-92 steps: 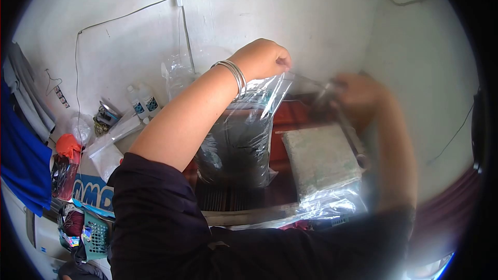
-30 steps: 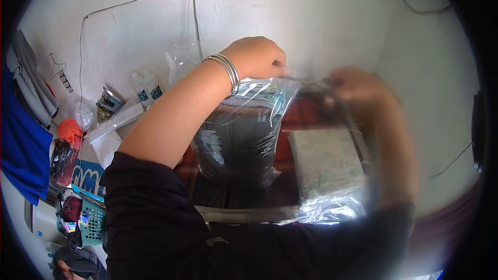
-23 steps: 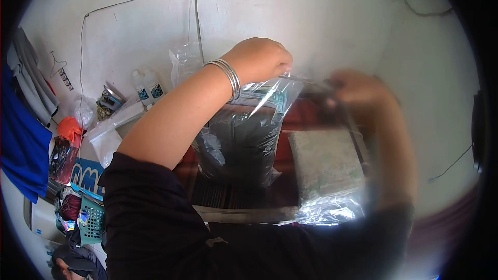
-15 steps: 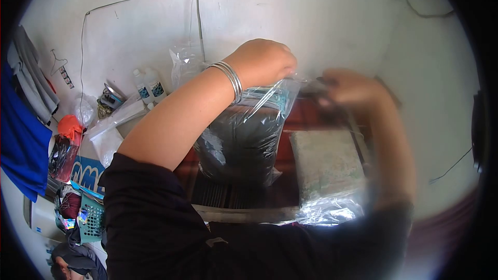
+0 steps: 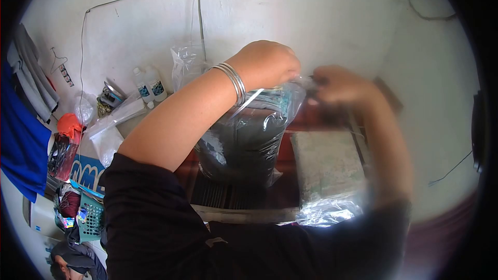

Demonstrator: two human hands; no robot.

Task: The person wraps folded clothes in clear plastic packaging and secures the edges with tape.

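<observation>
My left hand [image 5: 272, 62], with several silver bangles on the wrist, is closed on the gathered top edge of a clear plastic bag [image 5: 280, 145]. The bag stands upright and bulges with dark folded cloth, with greenish layers on top. Just right of the bag's upper corner is my right hand [image 5: 340, 87], smeared by motion. Its fingers are closed around a dark tool [image 5: 320, 79], perhaps scissors, too blurred to name surely. A flat plastic-wrapped pale packet [image 5: 329, 166] lies below my right hand.
The bag and packet rest on a dark red striped surface [image 5: 207, 194]. White bottles [image 5: 150, 84] and clear plastic bags [image 5: 106, 140] stand or lie at left, near a green basket [image 5: 92, 220]. A wall rises behind. Another person [image 5: 78, 259] is at the lower left.
The bag's top edge has shifted slightly right and up with my left hand. My right hand has moved a little left, closer to the bag's corner.
</observation>
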